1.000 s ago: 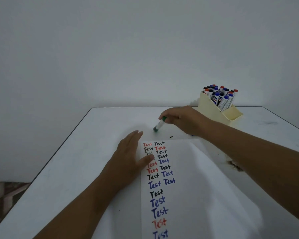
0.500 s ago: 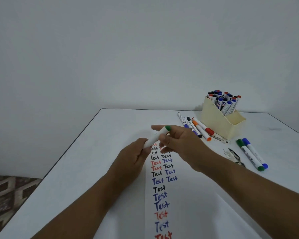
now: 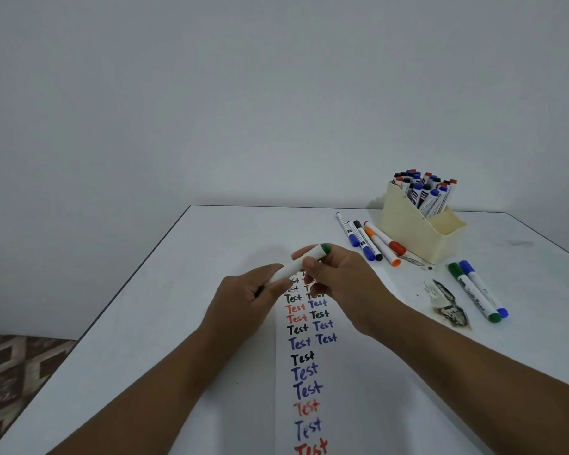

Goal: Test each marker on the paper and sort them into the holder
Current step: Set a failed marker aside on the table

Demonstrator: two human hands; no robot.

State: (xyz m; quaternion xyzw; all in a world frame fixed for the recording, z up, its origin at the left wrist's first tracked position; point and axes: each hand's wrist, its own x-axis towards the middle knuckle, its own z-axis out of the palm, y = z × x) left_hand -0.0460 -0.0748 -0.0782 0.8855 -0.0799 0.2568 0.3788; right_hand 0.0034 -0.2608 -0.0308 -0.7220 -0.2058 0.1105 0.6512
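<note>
Holding a green-ended marker (image 3: 301,262) between them, both hands are hovering above the top of the paper (image 3: 312,362) on the counter (image 3: 178,307). The left hand (image 3: 250,298) is curling its fingers round the marker's lower end, and the right hand (image 3: 339,277) is pinching the barrel near the green end with thumb and fingers. The marker is tilting, its green end up and to the right. Rows of "Test" in black, red and blue are running down the paper. At far right the cream holder (image 3: 418,231) is standing packed with upright markers (image 3: 424,190). Five loose markers (image 3: 368,239) are lying just left of it, and a green and blue pair (image 3: 478,295) is lying nearer, beside a dark stain (image 3: 449,308).
</note>
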